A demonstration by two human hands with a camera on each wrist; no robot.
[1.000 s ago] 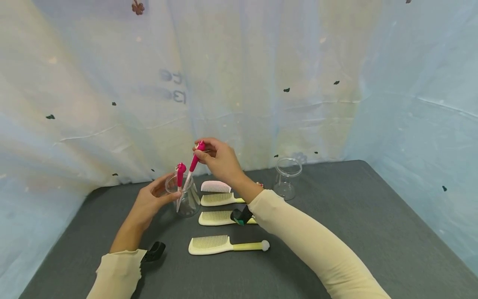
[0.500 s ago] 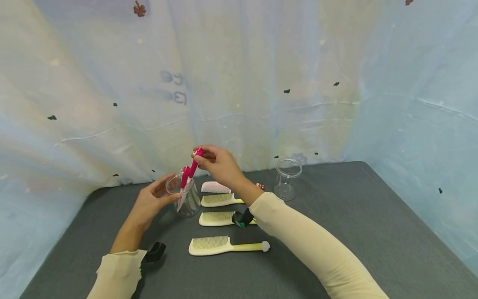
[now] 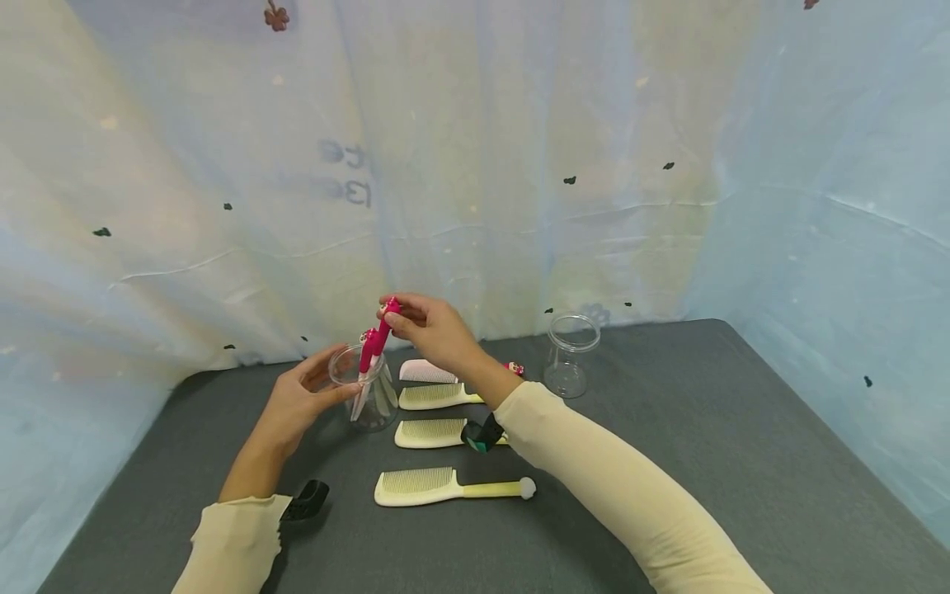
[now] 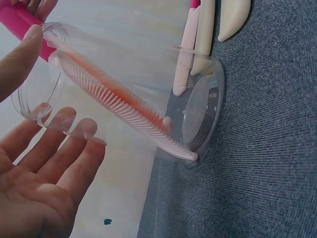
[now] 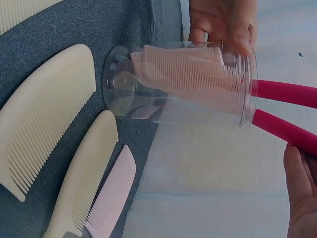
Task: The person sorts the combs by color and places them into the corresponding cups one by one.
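A clear jar (image 3: pixel 371 400) stands on the grey table (image 3: pixel 668 462), and my left hand (image 3: pixel 315 389) grips it near the rim with thumb and fingers. Two combs with hot-pink handles stand in it, teeth down. My right hand (image 3: pixel 397 320) pinches the top of one pink-handled comb (image 3: pixel 380 334) above the rim. In the left wrist view the pale pink teeth (image 4: pixel 119 101) slant down to the base of the jar (image 4: pixel 203 114). The right wrist view shows both pink handles (image 5: pixel 285 91) sticking out of the jar (image 5: pixel 178 84), with my left hand (image 5: pixel 223 20) on its far side.
Three cream combs (image 3: pixel 434 396) (image 3: pixel 429 431) (image 3: pixel 438 487) and a pale pink comb (image 3: pixel 425 371) lie in a row right of the jar. A second, empty clear jar (image 3: pixel 570 355) stands farther right. A pale curtain (image 3: pixel 519 165) closes off the back and sides.
My right hand has lowered its pink-handled comb deeper into the jar, next to the one standing there. The left hand has kept its hold on the jar.
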